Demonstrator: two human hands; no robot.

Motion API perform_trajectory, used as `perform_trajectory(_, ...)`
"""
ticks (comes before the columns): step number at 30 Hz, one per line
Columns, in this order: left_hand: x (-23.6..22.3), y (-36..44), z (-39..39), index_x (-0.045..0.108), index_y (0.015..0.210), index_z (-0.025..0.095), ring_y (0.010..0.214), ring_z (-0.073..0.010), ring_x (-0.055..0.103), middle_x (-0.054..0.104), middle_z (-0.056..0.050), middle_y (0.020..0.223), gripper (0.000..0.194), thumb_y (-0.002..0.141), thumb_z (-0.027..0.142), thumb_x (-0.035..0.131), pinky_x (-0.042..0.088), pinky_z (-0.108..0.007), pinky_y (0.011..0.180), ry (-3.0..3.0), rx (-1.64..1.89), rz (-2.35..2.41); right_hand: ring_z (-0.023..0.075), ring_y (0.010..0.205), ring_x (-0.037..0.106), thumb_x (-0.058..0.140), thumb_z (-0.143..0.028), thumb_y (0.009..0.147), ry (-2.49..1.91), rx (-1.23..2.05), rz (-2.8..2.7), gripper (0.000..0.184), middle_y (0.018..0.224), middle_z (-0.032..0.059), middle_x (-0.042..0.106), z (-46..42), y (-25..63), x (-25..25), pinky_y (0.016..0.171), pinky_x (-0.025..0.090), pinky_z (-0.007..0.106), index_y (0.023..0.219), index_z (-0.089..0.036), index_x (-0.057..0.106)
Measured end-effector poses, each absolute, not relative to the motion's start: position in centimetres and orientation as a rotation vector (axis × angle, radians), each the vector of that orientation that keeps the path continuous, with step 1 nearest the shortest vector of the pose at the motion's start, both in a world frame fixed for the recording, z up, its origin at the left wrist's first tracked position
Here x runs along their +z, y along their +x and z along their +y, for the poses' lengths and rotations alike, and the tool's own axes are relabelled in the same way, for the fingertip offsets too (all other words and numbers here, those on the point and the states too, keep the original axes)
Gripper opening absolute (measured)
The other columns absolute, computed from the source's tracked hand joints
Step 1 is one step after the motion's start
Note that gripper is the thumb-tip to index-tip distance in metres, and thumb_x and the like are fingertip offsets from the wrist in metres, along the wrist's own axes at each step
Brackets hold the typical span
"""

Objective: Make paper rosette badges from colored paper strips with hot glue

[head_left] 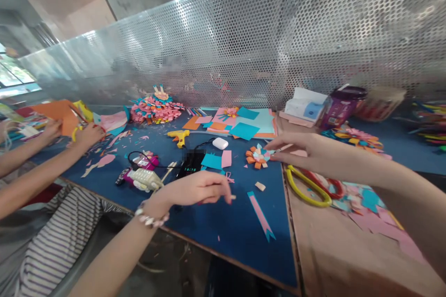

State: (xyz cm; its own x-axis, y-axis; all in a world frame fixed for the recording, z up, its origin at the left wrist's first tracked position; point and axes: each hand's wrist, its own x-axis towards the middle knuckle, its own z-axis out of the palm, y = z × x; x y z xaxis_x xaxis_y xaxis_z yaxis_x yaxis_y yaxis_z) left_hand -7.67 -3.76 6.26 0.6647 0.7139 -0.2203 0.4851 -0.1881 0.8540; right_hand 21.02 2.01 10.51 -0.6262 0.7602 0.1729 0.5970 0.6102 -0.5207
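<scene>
Reaching in from the right, my right hand (303,151) pinches the edge of a small paper flower (258,156) with orange, pink and pale blue petals. My left hand (200,188), with a beaded bracelet at the wrist, hovers over the blue table (226,232). Its fingers are curled together, and a tiny pale bit shows at the tips, too small to name. Below the flower lie a beige paper piece (259,186) and a pink-and-blue paper strip (261,216) with a notched end. Blue paper (211,161) and pink paper (226,158) rest beyond my left hand.
Yellow-handled scissors (306,192) lie under my right forearm near paper scraps (372,213). A yellow glue gun (179,137), white earbud case (220,143) and phone (190,163) sit mid-table. At left, a co-worker's hands (87,137) cut orange paper. A perforated metal panel (226,55) stands behind.
</scene>
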Motion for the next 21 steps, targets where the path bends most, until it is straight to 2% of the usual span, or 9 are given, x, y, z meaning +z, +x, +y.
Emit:
perform_trajectory(3, 6.6, -11.5, -5.7, 0.064, 0.095, 0.018, 0.055, -0.0086, 0.049, 0.050, 0.003, 0.060, 0.032, 0.095, 0.040, 0.040, 0.038, -0.020, 0.056, 1.863, 0.230, 1.198, 0.0258, 0.093, 0.063, 0.047, -0.041, 0.090, -1.222, 0.160, -2.573, 0.030, 0.102, 0.0068, 0.068, 3.5, 21.9, 8.0, 0.077, 0.049, 0.037, 0.103, -0.024, 0.068)
perform_trajectory(6, 6.5, -13.6, -7.2, 0.063, 0.102, 0.022, 0.081, -0.0152, 0.061, 0.064, -0.002, 0.087, 0.029, 0.092, 0.042, 0.044, 0.047, -0.026, 0.074, 1.911, 0.254, 1.384, 0.0275, 0.091, 0.061, 0.051, -0.037, 0.089, -1.138, -0.175, -2.688, 0.026, 0.101, 0.0103, 0.067, 3.4, 21.5, 5.0, 0.077, 0.046, 0.040, 0.099, -0.020, 0.068)
perform_trajectory(9, 6.6, -14.4, -8.1, 0.059, 0.116, 0.028, 0.113, -0.0206, 0.055, 0.058, -0.004, 0.123, 0.032, 0.089, 0.043, 0.052, 0.041, -0.034, 0.098, 2.040, 0.291, 1.497, 0.0310, 0.097, 0.058, 0.057, -0.034, 0.086, -1.120, -0.325, -2.707, 0.022, 0.099, 0.0113, 0.068, 2.0, 20.1, 3.0, 0.078, 0.045, 0.043, 0.096, -0.019, 0.069)
perform_trajectory(12, 7.2, -14.9, -8.5, 0.049, 0.131, 0.036, 0.134, -0.0254, 0.035, 0.041, -0.002, 0.144, 0.050, 0.083, 0.044, 0.061, 0.029, -0.042, 0.110, 2.136, 0.158, 1.521, 0.0342, 0.110, 0.051, 0.057, -0.032, 0.087, -1.074, -0.328, -2.697, 0.019, 0.105, 0.0115, 0.066, 0.6, 19.0, 2.2, 0.083, 0.044, 0.046, 0.094, -0.019, 0.070)
perform_trajectory(15, 7.9, -14.9, -8.8, 0.041, 0.137, 0.040, 0.140, -0.0279, 0.024, 0.032, 0.000, 0.150, 0.062, 0.080, 0.044, 0.066, 0.022, -0.047, 0.113, 2.156, 0.081, 1.485, 0.0332, 0.113, 0.048, 0.057, -0.032, 0.087, -1.009, -0.284, -2.670, 0.020, 0.114, 0.0121, 0.062, 0.1, 18.7, 2.5, 0.087, 0.045, 0.047, 0.096, -0.021, 0.070)
perform_trajectory(17, 8.3, -14.6, -9.2, 0.038, 0.138, 0.041, 0.139, -0.0266, 0.027, 0.033, 0.000, 0.150, 0.065, 0.080, 0.042, 0.066, 0.024, -0.046, 0.113, 2.121, 0.141, 1.454, 0.0344, 0.114, 0.046, 0.059, -0.032, 0.085, -1.003, -0.313, -2.640, 0.022, 0.123, 0.0136, 0.056, 0.0, 18.9, 2.9, 0.088, 0.046, 0.049, 0.101, -0.020, 0.069)
perform_trajectory(19, 8.4, -14.3, -9.8, 0.029, 0.143, 0.040, 0.131, -0.0246, 0.041, 0.037, -0.003, 0.148, 0.072, 0.081, 0.039, 0.065, 0.038, -0.041, 0.106, 1.992, 0.240, 1.409, 0.0367, 0.116, 0.045, 0.060, -0.032, 0.084, -1.001, -0.366, -2.619, 0.025, 0.129, 0.0149, 0.051, -0.1, 19.1, 3.1, 0.087, 0.046, 0.052, 0.105, -0.020, 0.068)
perform_trajectory(21, 8.3, -14.4, -10.7, 0.015, 0.147, 0.039, 0.114, -0.0226, 0.057, 0.042, -0.008, 0.144, 0.081, 0.082, 0.035, 0.064, 0.052, -0.035, 0.089, 1.816, 0.299, 1.385, 0.0383, 0.118, 0.043, 0.059, -0.033, 0.084, -0.992, -0.394, -2.622, 0.027, 0.129, 0.0159, 0.051, -0.3, 19.4, 3.1, 0.088, 0.046, 0.054, 0.106, -0.020, 0.067)
